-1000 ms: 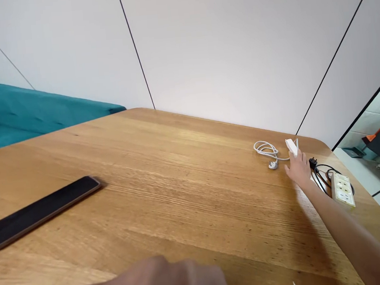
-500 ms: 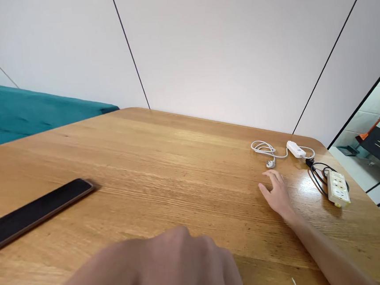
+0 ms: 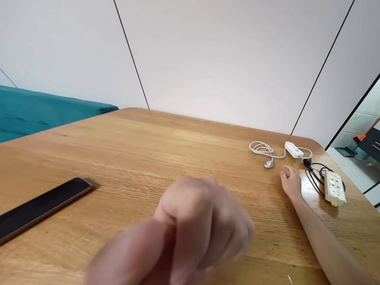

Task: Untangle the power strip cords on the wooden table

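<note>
Head camera view: a person's two bare hands are well apart over a wooden table (image 3: 184, 147). The left hand (image 3: 194, 231), blurred and large in the foreground, is raised close to the lens with its fingers curled and its thumb toward the lower left; whether it grips anything cannot be told. Farther off, the right hand (image 3: 291, 182) is low at the tabletop, its fingers bent; whether they close on anything is too small to tell. Just beyond the right hand, near the table's far right corner, lie a white box (image 3: 293, 149) and a white plug (image 3: 268, 164), the latter beside the loops of a white cord (image 3: 272, 151). A black plug (image 3: 307, 162) rests near the white box, and a black cord (image 3: 314, 182) curls toward a pale power strip (image 3: 334, 187) to the right of the hand, its sockets facing up. Across the table at left, well apart from the cords, a dark phone (image 3: 39, 209) lies flat, partly cut off by the picture's edge. A small white fleck (image 3: 290, 279) sits on the wood near the bottom. Behind stand a teal sofa (image 3: 24, 108) and a pale paneled wall (image 3: 218, 47); an orange-handled broom (image 3: 379, 119) leans beyond the table at right.
</note>
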A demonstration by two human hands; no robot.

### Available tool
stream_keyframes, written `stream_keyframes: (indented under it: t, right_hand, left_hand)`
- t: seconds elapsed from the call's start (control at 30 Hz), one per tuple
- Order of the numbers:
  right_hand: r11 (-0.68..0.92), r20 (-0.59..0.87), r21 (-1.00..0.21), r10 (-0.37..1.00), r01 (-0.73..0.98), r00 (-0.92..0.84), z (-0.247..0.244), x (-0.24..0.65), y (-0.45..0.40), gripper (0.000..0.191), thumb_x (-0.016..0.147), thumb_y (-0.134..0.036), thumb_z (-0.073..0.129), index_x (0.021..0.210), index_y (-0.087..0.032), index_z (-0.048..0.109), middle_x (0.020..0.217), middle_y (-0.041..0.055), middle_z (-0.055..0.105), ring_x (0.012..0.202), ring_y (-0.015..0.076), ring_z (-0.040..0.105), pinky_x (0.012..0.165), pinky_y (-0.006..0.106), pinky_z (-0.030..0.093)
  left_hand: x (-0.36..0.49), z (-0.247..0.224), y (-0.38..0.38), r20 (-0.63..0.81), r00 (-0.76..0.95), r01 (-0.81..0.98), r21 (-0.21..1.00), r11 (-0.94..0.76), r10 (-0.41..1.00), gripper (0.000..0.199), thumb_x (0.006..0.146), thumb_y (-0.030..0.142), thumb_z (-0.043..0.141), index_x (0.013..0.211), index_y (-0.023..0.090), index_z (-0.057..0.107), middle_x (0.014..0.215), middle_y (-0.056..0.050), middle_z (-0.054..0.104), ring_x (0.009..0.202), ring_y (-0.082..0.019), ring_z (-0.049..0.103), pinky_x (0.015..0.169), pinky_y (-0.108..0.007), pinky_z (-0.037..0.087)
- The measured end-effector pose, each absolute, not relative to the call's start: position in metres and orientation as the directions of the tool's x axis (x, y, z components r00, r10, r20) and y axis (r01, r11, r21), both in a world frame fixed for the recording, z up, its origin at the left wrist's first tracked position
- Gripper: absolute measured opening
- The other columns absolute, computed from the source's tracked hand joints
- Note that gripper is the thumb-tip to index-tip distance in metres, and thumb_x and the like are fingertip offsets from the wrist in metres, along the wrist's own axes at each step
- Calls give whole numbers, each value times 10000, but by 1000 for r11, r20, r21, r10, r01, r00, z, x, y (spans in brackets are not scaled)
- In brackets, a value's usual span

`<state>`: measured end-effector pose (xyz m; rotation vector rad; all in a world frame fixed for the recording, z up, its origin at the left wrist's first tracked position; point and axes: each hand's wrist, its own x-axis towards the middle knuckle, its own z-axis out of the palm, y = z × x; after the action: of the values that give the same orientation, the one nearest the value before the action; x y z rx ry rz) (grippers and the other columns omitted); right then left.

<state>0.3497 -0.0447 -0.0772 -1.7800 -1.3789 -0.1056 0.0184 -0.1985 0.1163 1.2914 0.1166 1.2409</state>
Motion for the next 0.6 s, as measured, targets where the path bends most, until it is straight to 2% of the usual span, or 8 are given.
stream_keyframes:
  t: [0.1, 0.2, 0.43, 0.53, 0.6]
  right_hand:
    - [-135, 500, -589, 714, 797, 490, -81, 381, -27, 513, 786, -316, 418, 1195, -38, 552, 1219, 244, 560, 1182, 355, 479, 1017, 476, 338]
    - [-229, 469, -612, 666, 757, 580, -81, 401, -12, 637, 794, -337, 427, 1327, 11, 414, 1360, 281, 424, 1288, 387, 363, 1043, 489, 293]
    - [-362, 407, -616, 615, 700, 676, -70, 421, 4, 824, 780, -341, 530, 1399, 110, 225, 1457, 335, 248, 1359, 398, 247, 1103, 445, 210]
    - [-418, 385, -614, 581, 669, 717, -64, 427, 6, 915, 759, -380, 597, 1422, 96, 182, 1474, 308, 246, 1369, 384, 225, 1117, 436, 201]
    - [-461, 363, -621, 548, 634, 754, -59, 430, 8, 915, 749, -401, 620, 1434, 43, 207, 1461, 278, 299, 1337, 393, 267, 1085, 471, 261]
  left_hand:
    - [45, 134, -186, 520, 395, -624, 757, -194, 758, 574, 811, 496, 548, 424, 179, 266, 368, 52, 179, 316, -60, 204, 352, -233, 208]
    - [59, 133, -176, 436, 399, -553, 816, -168, 807, 523, 791, 430, 578, 459, 179, 260, 407, 67, 161, 344, -46, 166, 367, -215, 175]
    - [56, 125, -164, 368, 433, -533, 841, -96, 823, 489, 776, 377, 597, 469, 171, 276, 415, 77, 179, 361, -30, 162, 394, -206, 120]
    - [53, 127, -164, 371, 408, -545, 832, -103, 834, 480, 782, 355, 597, 471, 168, 284, 417, 77, 206, 371, -27, 170, 402, -204, 121]
    - [51, 128, -164, 378, 397, -559, 822, -106, 837, 474, 788, 344, 595, 472, 163, 291, 418, 77, 214, 375, -25, 174, 404, -204, 118]
